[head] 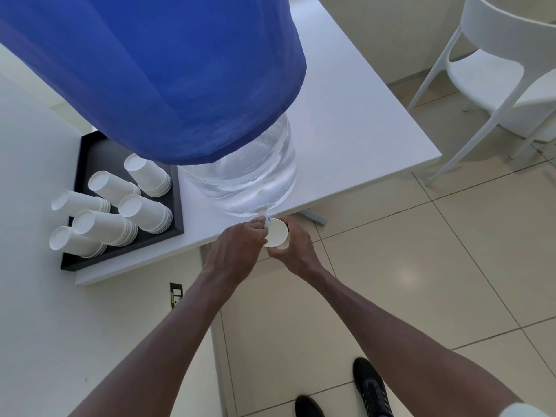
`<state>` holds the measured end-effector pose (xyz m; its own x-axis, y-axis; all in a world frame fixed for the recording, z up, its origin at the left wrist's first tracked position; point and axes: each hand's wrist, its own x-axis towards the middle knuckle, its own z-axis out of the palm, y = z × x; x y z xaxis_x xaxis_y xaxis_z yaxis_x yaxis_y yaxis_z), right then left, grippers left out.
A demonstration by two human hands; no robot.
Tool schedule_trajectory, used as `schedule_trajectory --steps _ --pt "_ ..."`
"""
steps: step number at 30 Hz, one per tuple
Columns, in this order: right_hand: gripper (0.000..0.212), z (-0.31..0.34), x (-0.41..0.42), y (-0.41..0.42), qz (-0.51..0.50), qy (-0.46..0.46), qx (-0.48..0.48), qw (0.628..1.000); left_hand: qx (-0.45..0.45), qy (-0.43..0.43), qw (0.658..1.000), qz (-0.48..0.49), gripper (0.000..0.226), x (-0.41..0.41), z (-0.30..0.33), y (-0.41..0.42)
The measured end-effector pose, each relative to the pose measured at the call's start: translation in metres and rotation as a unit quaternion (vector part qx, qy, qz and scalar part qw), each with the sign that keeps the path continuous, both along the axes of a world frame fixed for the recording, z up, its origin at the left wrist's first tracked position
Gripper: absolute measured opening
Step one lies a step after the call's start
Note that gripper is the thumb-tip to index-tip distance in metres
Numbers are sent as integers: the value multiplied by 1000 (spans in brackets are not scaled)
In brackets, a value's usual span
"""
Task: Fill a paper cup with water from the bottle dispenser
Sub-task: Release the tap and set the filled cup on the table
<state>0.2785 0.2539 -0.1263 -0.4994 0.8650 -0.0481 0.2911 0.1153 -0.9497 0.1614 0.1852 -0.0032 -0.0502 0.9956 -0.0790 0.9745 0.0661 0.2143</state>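
Note:
A large clear water bottle (249,176) with a blue cover (156,70) over its top stands near the front edge of the white table (346,115). Its small white tap (264,216) sticks out at the base, past the table edge. My left hand (237,251) has its fingers on the tap. My right hand (296,245) holds a white paper cup (276,233) just under the tap, mouth up. Whether water is flowing cannot be seen.
A black tray (90,145) on the table's left holds several stacks of upside-down paper cups (144,212). A white chair (493,79) stands at the right on the tiled floor (421,266). My black shoes (370,386) are below, near a wall socket (176,296).

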Motion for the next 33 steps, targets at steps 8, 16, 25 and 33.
schedule_trajectory --steps 8,16,25,33 --pt "60 -2 5 -1 -6 -1 5 1000 52 -83 993 68 18 14 9 -6" --pt "61 -6 24 -1 -21 -18 -6 1000 99 -101 984 111 33 26 16 -5" --pt "61 16 83 31 -74 -17 -35 997 100 -113 981 118 48 61 18 28" --pt "63 65 118 89 -127 12 12 992 107 -132 979 115 47 96 25 68"
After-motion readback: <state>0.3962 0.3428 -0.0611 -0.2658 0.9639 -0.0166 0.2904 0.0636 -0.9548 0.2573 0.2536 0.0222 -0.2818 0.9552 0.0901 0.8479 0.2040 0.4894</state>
